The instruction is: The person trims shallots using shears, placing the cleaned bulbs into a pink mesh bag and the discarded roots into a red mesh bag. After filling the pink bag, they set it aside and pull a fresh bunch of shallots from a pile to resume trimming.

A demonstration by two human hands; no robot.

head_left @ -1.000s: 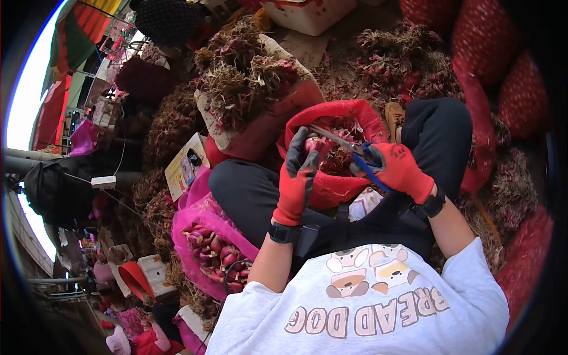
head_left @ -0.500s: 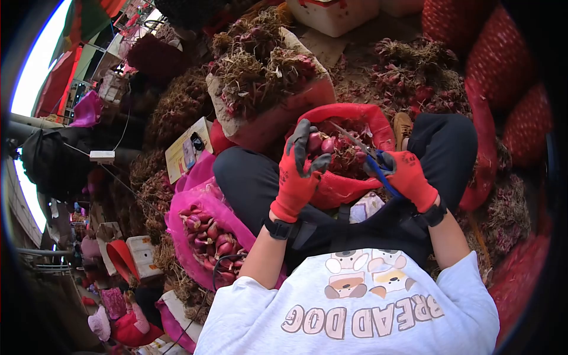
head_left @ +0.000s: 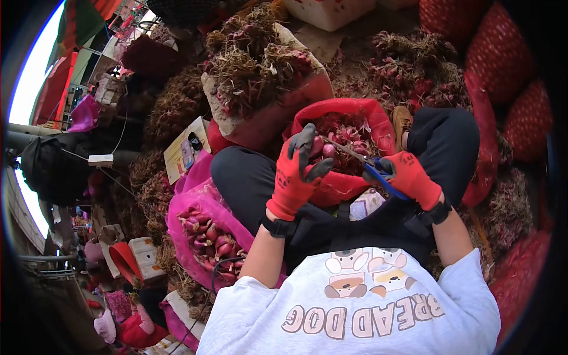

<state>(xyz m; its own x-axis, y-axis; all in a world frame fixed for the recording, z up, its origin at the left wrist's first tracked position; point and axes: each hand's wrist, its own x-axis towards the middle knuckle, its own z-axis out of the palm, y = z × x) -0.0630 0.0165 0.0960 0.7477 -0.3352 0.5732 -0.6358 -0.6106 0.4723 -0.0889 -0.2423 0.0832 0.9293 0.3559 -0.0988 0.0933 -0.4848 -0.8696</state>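
Gloved in red and grey, my left hand (head_left: 299, 171) has its fingers curved around shallots (head_left: 322, 148) over the near left part of a red bag (head_left: 378, 115). Blue-handled scissors (head_left: 387, 182) are gripped in my right hand (head_left: 408, 176), at the bag's right side. Their blades point up and left toward the shallots, and look nearly closed. Loose shallots and trimmings (head_left: 350, 133) lie inside the red bag. To the left of my legs, a pink bag (head_left: 183, 236) holds peeled-looking shallots (head_left: 210, 239).
A box heaped with dried shallot bunches (head_left: 254, 71) stands beyond the red bag. More bunches (head_left: 417, 71) lie at the upper right, beside full red mesh sacks (head_left: 500, 53). Another person (head_left: 136, 325) is at the lower left.
The scissors' blades have come closer together and sit slightly lower. My left hand has shifted slightly left and down with the shallots. The view has tilted a little.
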